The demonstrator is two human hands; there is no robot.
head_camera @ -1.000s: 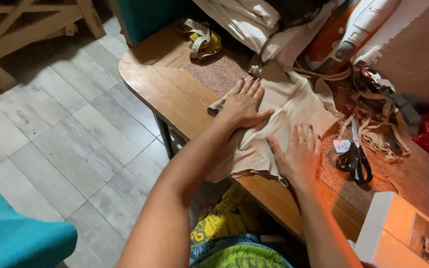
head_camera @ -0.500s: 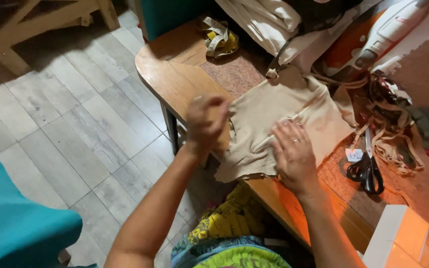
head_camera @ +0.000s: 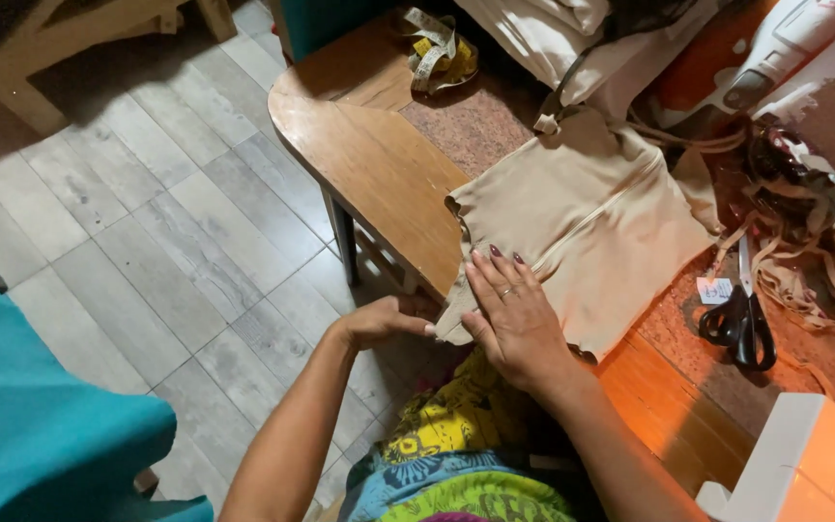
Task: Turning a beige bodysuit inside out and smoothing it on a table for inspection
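Observation:
A beige piece of fabric [head_camera: 582, 222] lies spread on the wooden table [head_camera: 379, 174], its near corner hanging over the table's front edge. My right hand [head_camera: 514, 319] presses flat on the fabric's near corner, fingers together. My left hand [head_camera: 384, 319] is below the table edge, fingers curled, touching the fabric's hanging corner; whether it pinches the cloth is hard to tell.
Black-handled scissors [head_camera: 741, 324] lie right of the fabric beside beige strips [head_camera: 804, 271]. A rolled measuring tape [head_camera: 437, 48] sits at the table's far end. A white sewing machine [head_camera: 804, 464] stands at lower right. Teal upholstery [head_camera: 41, 425] is at left, grey plank floor [head_camera: 147, 222] between.
My left hand has dropped from the fabric's left edge on the table to below the front edge. My right hand slid toward the fabric's near corner. The view shifted.

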